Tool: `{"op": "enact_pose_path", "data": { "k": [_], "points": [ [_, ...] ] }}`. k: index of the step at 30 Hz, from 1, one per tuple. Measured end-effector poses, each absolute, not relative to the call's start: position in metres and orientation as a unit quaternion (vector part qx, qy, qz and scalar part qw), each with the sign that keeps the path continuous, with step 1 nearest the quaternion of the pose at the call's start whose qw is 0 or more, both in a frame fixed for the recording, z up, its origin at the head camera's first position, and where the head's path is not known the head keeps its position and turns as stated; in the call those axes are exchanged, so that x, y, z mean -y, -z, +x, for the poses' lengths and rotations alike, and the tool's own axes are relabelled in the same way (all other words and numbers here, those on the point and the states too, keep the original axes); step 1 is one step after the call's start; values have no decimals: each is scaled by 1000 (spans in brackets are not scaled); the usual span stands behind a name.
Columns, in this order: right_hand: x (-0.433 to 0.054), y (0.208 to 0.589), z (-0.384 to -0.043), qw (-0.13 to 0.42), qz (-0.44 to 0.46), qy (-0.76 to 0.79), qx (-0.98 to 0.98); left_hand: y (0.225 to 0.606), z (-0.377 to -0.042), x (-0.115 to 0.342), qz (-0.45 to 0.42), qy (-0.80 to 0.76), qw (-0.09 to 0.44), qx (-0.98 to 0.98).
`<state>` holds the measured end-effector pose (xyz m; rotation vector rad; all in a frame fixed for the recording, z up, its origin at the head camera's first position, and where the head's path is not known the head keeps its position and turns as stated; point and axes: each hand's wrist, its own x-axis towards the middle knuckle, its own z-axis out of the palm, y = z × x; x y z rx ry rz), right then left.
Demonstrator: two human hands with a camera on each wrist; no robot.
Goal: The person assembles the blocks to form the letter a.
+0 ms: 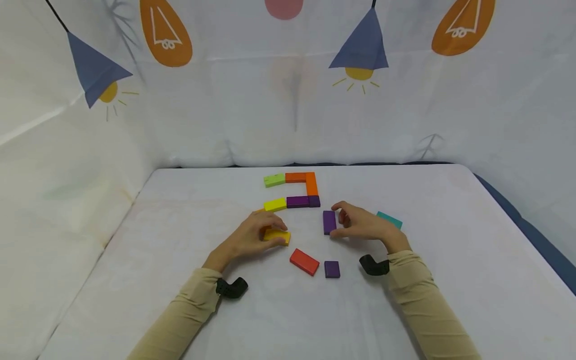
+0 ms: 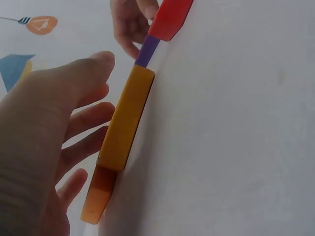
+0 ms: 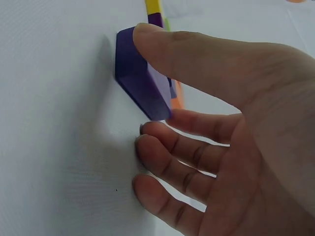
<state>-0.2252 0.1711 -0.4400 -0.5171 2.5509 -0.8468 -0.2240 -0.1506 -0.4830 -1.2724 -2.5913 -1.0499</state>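
My left hand hovers round a golden-yellow block, fingers loosely bent. In the left wrist view the thumb stands apart from this block, with the fingers behind it; whether they touch is unclear. My right hand pinches a purple block by its ends between thumb and index finger. The right wrist view shows this block at the thumb tip, the other fingers spread loosely below. A red block and a small dark purple block lie nearer, between the arms.
Beyond the hands, blocks form a bent row: light green, orange, another orange, dark purple, purple and yellow. A teal block lies partly behind the right wrist. The white table meets a printed cloth.
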Motion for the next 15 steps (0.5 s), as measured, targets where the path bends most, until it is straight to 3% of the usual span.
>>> {"op": "enact_pose_path", "data": {
  "k": [15],
  "points": [
    [-172, 443, -229, 203, -173, 293, -918, 477, -208, 129, -483, 326, -10, 813]
  ]
}}
